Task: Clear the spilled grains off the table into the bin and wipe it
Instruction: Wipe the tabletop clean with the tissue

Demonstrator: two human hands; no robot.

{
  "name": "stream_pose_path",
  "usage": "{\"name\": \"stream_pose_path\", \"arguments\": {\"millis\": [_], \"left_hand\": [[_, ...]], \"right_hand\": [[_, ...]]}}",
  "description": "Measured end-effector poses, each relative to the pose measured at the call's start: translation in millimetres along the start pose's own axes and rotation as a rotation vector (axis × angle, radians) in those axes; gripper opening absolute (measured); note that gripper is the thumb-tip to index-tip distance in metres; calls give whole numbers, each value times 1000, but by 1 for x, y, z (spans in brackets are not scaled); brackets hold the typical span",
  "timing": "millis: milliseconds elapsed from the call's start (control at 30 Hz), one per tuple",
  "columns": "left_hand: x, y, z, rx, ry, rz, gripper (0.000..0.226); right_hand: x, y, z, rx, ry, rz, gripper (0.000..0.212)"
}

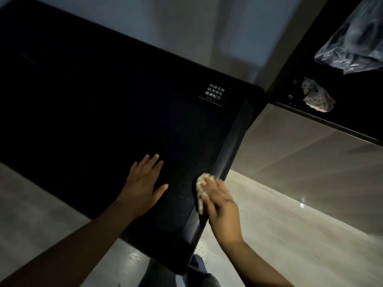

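A black glass table (99,104) fills the left and middle of the head view. My left hand (143,183) lies flat on its top with the fingers spread. My right hand (219,201) presses a pale yellowish cloth (200,187) onto the table beside its right rim, fingers laid over the cloth. Faint specks show on the dark surface around the cloth; I cannot tell whether they are grains. No bin is in view.
A small label with white characters (214,95) sits near the table's far right corner. A second dark surface at upper right carries a crumpled patterned cloth (317,96) and a clear plastic bag (352,44). Pale floor (300,214) lies to the right.
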State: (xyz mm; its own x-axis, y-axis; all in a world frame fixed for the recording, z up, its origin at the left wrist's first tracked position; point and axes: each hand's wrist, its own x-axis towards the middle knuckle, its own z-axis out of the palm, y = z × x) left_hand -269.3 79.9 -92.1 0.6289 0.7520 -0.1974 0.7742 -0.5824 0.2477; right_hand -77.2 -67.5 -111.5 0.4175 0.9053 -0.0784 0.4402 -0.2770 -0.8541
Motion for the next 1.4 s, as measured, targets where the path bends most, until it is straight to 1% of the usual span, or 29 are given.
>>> {"name": "stream_pose_path", "arguments": {"millis": [67, 100, 167, 233, 300, 400, 533, 633, 733, 867, 1067, 1167, 1233, 1333, 1367, 1400], "left_hand": [[-22, -1, 9, 23, -37, -24, 73], [-31, -2, 13, 35, -49, -29, 73], [-45, -4, 21, 59, -56, -49, 75], [-53, -8, 23, 90, -85, -75, 76], [-57, -10, 25, 126, -90, -64, 75], [-56, -12, 24, 139, -91, -62, 77], [-55, -10, 22, 95, -68, -60, 78], [-55, -10, 22, 64, -76, -58, 78], [-57, -13, 19, 20, -30, -5, 77], [-67, -26, 9, -107, -83, 18, 70], [-123, -50, 7, -133, -139, 79, 62], [-147, -58, 6, -138, -174, 75, 62], [-157, -60, 4, -156, -196, 49, 62], [-164, -61, -5, -192, -189, 47, 60], [-163, -61, -10, -198, -182, 53, 60], [-161, -60, -14, -209, -176, 56, 59]], "right_hand": [[15, -2, -5, 12, 117, 77, 37], [22, -3, -4, -5, 122, 122, 38], [22, -3, 5, -60, 69, 151, 43], [9, -1, 17, -77, 58, 114, 46], [-12, 1, 25, -84, 49, 76, 49], [-45, 0, 35, -131, -7, 53, 51], [-62, -6, 36, -107, -36, 73, 48], [-61, -11, 42, -80, 55, 124, 46], [-81, -22, 66, -120, 116, 144, 48], [-116, -20, 80, -196, 38, 58, 50], [-149, -37, 95, -247, 14, 106, 48], [-157, -42, 89, -317, -7, 82, 49], [-157, -48, 80, -262, 0, 116, 44], [-150, -74, 61, 71, 91, 272, 32], [-145, -82, 55, 146, 130, 297, 32], [-139, -90, 49, 168, 174, 303, 31]]}}
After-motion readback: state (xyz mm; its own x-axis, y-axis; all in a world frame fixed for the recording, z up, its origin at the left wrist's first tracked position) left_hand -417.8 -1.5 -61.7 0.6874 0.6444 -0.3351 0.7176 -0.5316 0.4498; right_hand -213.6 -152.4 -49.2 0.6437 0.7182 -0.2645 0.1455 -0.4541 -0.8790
